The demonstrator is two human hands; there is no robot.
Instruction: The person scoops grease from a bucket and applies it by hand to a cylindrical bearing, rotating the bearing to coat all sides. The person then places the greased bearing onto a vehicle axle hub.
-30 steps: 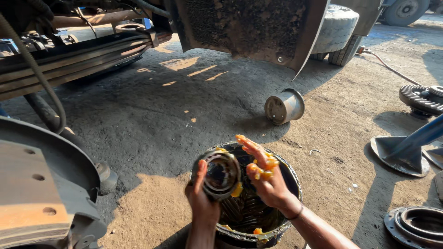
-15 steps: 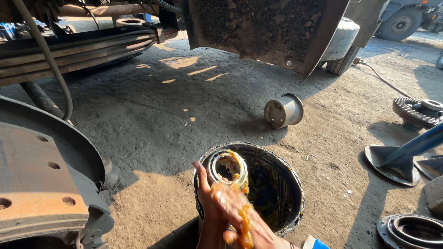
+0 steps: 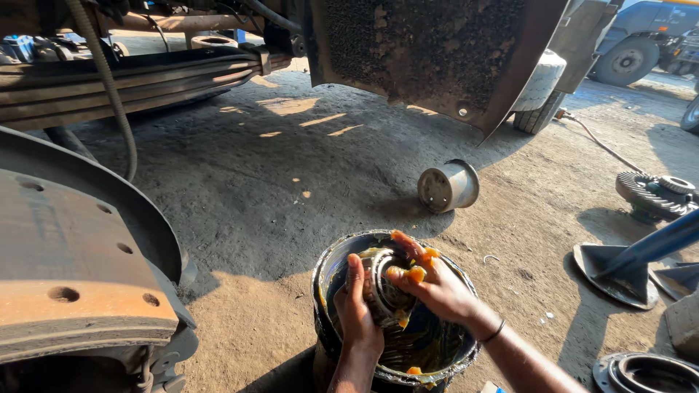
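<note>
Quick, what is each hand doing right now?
Left hand: closed on the round metal bearing.
Right hand: greasy fingers curled on the bearing, over the bucket.

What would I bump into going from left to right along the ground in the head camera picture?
Rusty brake shoe → left hand → bearing held over the grease bucket → right hand → metal can lying on its side → blue stand → ring gear.
</note>
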